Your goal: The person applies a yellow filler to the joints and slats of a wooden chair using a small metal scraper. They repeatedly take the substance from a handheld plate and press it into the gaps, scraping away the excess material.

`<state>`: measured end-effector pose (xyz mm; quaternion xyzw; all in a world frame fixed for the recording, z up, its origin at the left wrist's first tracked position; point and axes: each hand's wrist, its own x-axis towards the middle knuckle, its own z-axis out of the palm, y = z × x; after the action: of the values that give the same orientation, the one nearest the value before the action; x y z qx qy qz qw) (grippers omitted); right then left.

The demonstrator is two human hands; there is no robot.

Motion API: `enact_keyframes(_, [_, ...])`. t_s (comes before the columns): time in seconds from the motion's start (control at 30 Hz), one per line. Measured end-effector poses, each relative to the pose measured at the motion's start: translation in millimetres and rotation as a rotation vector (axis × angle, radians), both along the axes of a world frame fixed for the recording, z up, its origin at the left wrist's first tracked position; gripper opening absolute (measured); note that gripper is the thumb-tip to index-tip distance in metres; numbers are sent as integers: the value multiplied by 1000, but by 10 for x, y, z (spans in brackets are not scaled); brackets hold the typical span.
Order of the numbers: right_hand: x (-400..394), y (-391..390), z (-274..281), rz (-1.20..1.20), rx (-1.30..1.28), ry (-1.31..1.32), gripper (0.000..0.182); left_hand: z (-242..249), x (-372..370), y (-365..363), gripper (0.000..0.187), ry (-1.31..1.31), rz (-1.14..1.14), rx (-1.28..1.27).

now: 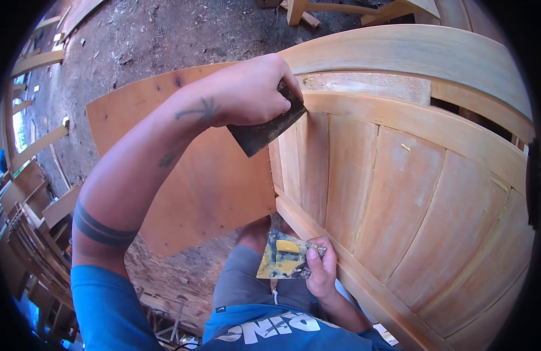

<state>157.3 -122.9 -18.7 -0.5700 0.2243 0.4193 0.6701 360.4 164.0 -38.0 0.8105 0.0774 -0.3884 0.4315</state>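
Observation:
My left hand (264,88) is closed on a dark, flat scraper blade (258,134). One corner of the blade meets the upper left of a slatted wooden panel (399,193), just under its curved rail. Lower down, in front of my lap, my right hand (322,266) grips a square plate (273,272) by its right edge. Yellow putty (288,246) is smeared on this plate. Yellowish lines run along the joints between the slats, with a small yellow mark (405,147) on one slat.
A brown wooden sheet (206,187) lies behind my left forearm. A broad curved rail (411,50) spans the top of the panel. Wooden pieces (39,240) are piled at the left, and wooden furniture parts (346,9) stand on the dirt floor (147,35) at the top.

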Motion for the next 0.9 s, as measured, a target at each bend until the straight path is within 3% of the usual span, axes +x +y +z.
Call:
enact_keyframes(0.4, [-66, -25, -19, 3, -1, 2, 19, 211, 90, -55, 29, -23, -26, -43])
enact_keyframes(0.5, [-97, -15, -32, 18, -30, 7, 19, 165, 14, 106, 28, 9, 158, -285])
enact_keyframes(0.8, [17, 41, 60, -58, 10, 17, 20, -11, -512, 377, 26, 59, 380, -114])
enact_keyframes(0.9, [-33, 8, 18, -7, -11, 15, 20, 29, -516, 230, 25, -13, 368, -219])
